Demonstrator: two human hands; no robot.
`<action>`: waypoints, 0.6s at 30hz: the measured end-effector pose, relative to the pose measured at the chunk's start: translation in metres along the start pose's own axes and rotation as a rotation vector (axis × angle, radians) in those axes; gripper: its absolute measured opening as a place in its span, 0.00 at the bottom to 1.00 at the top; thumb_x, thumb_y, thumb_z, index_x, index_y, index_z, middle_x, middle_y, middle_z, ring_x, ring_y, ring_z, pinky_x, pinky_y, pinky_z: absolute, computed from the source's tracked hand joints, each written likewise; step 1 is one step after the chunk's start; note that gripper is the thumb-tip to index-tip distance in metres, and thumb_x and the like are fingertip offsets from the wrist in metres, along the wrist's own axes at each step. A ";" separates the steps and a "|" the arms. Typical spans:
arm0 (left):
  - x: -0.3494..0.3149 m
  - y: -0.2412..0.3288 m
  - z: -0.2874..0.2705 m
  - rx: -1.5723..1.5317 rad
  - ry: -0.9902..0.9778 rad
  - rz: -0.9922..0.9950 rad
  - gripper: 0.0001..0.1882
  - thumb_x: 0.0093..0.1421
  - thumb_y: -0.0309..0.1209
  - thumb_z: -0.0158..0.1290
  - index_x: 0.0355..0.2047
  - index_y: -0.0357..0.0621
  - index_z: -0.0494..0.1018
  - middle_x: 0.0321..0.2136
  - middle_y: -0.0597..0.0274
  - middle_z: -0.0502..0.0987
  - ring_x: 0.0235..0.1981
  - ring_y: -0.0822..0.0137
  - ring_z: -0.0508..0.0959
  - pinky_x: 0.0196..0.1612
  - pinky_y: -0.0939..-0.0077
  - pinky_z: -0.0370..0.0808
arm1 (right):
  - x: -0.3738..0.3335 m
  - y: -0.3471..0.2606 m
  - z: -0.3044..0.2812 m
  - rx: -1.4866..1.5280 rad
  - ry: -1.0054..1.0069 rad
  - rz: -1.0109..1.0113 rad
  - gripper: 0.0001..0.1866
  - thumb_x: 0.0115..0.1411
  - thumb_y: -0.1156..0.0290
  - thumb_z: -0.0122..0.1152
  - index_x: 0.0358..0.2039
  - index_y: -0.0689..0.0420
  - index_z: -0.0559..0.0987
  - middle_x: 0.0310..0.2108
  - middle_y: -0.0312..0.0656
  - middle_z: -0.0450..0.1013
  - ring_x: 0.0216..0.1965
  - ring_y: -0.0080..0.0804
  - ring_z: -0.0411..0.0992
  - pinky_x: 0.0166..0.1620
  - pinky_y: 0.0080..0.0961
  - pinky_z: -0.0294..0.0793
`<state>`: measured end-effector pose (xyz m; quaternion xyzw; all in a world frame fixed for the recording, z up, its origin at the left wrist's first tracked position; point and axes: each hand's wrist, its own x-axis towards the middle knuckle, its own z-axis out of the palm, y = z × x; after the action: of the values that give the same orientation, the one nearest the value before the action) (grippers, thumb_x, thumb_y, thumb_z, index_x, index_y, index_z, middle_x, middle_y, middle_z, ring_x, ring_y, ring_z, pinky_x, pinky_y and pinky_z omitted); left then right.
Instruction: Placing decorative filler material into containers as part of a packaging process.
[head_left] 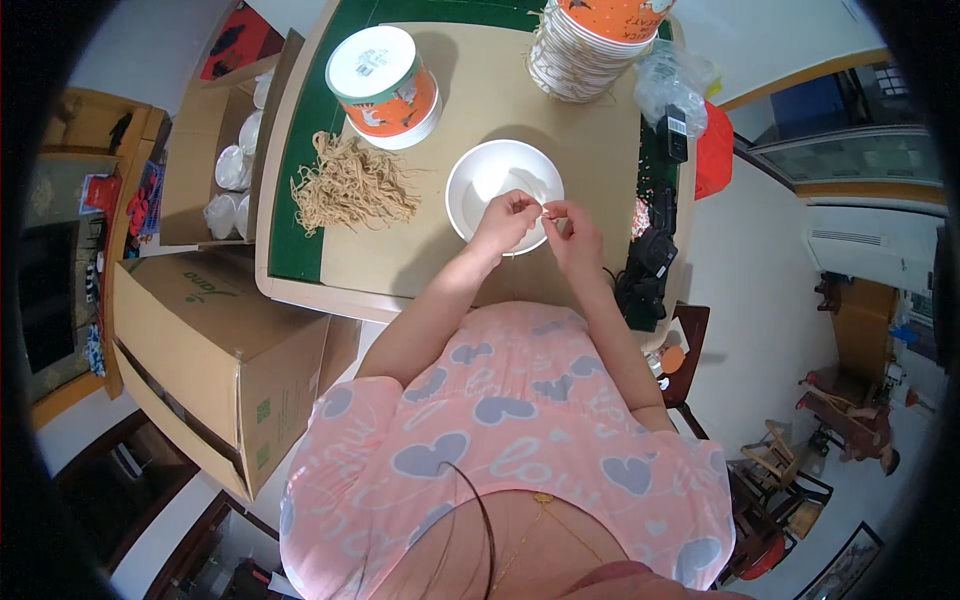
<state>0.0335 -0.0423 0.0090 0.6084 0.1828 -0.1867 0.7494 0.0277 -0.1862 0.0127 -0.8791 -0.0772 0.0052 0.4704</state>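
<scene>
My left hand (507,220) and my right hand (575,240) meet over the near right part of a round white tub (462,190). Their fingertips pinch together at a tiny pale thing, too small to name. A thin pale strand shows at the tub's near rim, under my hands. Left of the tub lies a loose heap of tan paper twine (355,188). Beyond the heap stands an orange patterned tub (392,108) with a white top, its lower end ringed by a white rim.
At the far right rises a stack of nested tubs (580,62) with twine about them. Clear plastic bags (672,80), a black device (673,135) and black cables (650,255) line the right edge. Cardboard boxes (215,330) stand left of the table. Another person (865,430) is far right.
</scene>
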 end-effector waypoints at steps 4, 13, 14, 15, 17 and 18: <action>0.001 0.000 -0.002 0.044 0.004 -0.005 0.07 0.55 0.28 0.50 0.33 0.38 0.71 0.21 0.67 0.71 0.20 0.79 0.67 0.22 0.85 0.62 | -0.001 -0.003 -0.002 0.037 -0.045 0.036 0.20 0.50 0.76 0.61 0.46 0.51 0.72 0.28 0.36 0.73 0.17 0.26 0.65 0.24 0.25 0.68; -0.011 0.000 -0.006 0.565 -0.077 0.513 0.15 0.52 0.22 0.53 0.42 0.46 0.74 0.25 0.65 0.74 0.20 0.71 0.69 0.25 0.80 0.68 | -0.003 -0.003 -0.005 -0.058 -0.008 0.060 0.29 0.51 0.76 0.61 0.54 0.49 0.65 0.24 0.33 0.73 0.18 0.20 0.64 0.24 0.20 0.66; -0.012 0.001 -0.004 0.702 -0.067 0.642 0.15 0.52 0.21 0.54 0.41 0.45 0.75 0.26 0.62 0.75 0.20 0.66 0.72 0.27 0.76 0.71 | -0.002 -0.003 -0.005 -0.058 -0.008 0.061 0.29 0.51 0.76 0.61 0.54 0.49 0.65 0.24 0.33 0.73 0.18 0.20 0.64 0.24 0.20 0.66; -0.014 0.002 -0.002 0.702 -0.067 0.641 0.15 0.52 0.21 0.54 0.41 0.45 0.75 0.26 0.62 0.75 0.20 0.66 0.72 0.27 0.76 0.71 | -0.002 -0.001 -0.005 -0.061 -0.008 0.041 0.29 0.51 0.76 0.61 0.54 0.49 0.65 0.24 0.33 0.73 0.18 0.20 0.64 0.25 0.20 0.66; -0.016 0.004 0.000 0.786 -0.027 0.684 0.09 0.52 0.22 0.54 0.35 0.41 0.77 0.29 0.55 0.75 0.25 0.56 0.76 0.31 0.68 0.73 | -0.001 0.000 -0.005 -0.064 -0.008 0.022 0.29 0.51 0.75 0.61 0.54 0.49 0.65 0.24 0.33 0.73 0.19 0.20 0.65 0.25 0.21 0.67; -0.015 0.004 0.000 0.786 -0.028 0.684 0.09 0.52 0.22 0.54 0.35 0.41 0.77 0.29 0.55 0.75 0.25 0.56 0.76 0.31 0.68 0.73 | -0.001 0.000 -0.006 -0.066 -0.013 0.037 0.29 0.51 0.76 0.61 0.54 0.49 0.65 0.24 0.34 0.73 0.19 0.21 0.65 0.26 0.21 0.67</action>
<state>0.0220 -0.0406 0.0198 0.8662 -0.1203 0.0062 0.4850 0.0270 -0.1910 0.0161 -0.8952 -0.0640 0.0170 0.4407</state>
